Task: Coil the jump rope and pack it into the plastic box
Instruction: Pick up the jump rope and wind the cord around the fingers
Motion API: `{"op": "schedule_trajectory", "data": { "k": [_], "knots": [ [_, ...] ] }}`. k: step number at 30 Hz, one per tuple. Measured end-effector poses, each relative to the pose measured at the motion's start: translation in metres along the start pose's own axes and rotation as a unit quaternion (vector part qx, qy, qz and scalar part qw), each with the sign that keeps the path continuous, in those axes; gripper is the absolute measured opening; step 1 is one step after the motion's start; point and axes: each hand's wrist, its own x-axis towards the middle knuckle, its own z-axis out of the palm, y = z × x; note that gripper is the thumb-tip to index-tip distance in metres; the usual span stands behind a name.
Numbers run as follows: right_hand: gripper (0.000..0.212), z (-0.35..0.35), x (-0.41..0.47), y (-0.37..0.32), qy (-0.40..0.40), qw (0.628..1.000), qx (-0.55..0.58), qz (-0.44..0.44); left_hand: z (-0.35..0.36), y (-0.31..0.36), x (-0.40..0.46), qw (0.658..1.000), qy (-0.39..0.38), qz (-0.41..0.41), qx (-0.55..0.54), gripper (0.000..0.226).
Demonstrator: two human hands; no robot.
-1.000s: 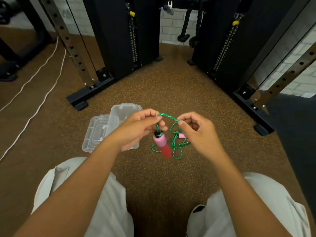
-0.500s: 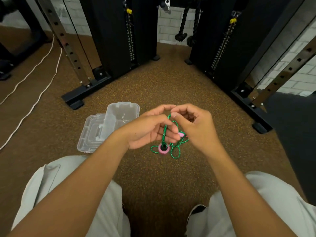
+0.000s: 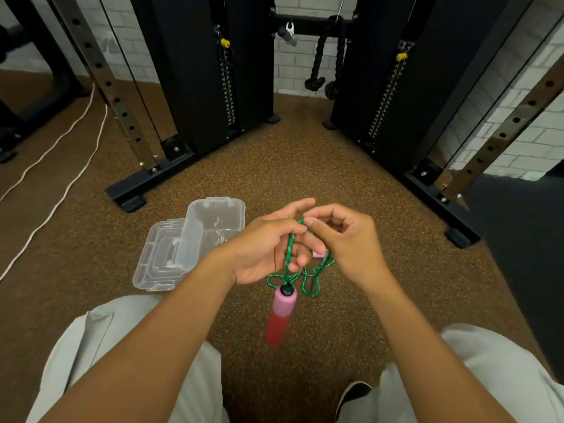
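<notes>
The green jump rope (image 3: 316, 271) hangs in loose loops between my two hands, above the floor. My left hand (image 3: 262, 248) grips the rope near its top, and my right hand (image 3: 345, 236) pinches the same strand beside it. One pink and red handle (image 3: 282, 312) dangles below my left hand, blurred. A bit of a second pink handle (image 3: 317, 254) shows under my right fingers. The clear plastic box (image 3: 213, 227) lies open on the floor to the left of my hands, its lid (image 3: 161, 257) folded out toward me.
Brown speckled floor (image 3: 290, 166) stretches ahead. Black weight-machine columns (image 3: 213, 71) and their base feet (image 3: 128, 193) stand behind and on both sides. A white cable (image 3: 61, 178) runs along the left. My knees in light trousers (image 3: 100, 355) are below.
The handle, seen end-on half a second ago, now hangs lower and lengthwise below my left hand. My hands stay together at the top of the rope.
</notes>
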Motion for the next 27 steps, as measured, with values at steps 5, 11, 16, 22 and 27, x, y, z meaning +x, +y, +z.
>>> {"op": "schedule_trajectory", "data": {
  "k": [5,11,16,22,27],
  "knots": [
    [0.007,-0.001,-0.001,0.011,0.013,0.999,-0.052,0.005,-0.002,0.001,-0.002,0.999,-0.037,0.0,-0.02,0.06],
    [0.028,0.007,-0.007,0.025,-0.072,0.982,-0.165,0.05,-0.013,0.007,0.003,0.996,0.02,0.061,-0.067,0.049],
    [0.016,0.021,-0.014,0.029,-0.132,0.952,-0.274,0.025,-0.019,0.018,0.004,0.991,0.054,0.103,-0.06,0.053],
    [0.009,0.026,-0.022,0.012,-0.174,0.94,-0.292,-0.017,-0.03,0.022,0.004,0.993,0.06,0.105,0.003,0.063],
    [0.007,0.02,-0.028,-0.014,-0.179,0.951,-0.246,-0.055,-0.035,0.02,0.006,0.989,0.077,0.125,0.007,0.069]
  ]
}}
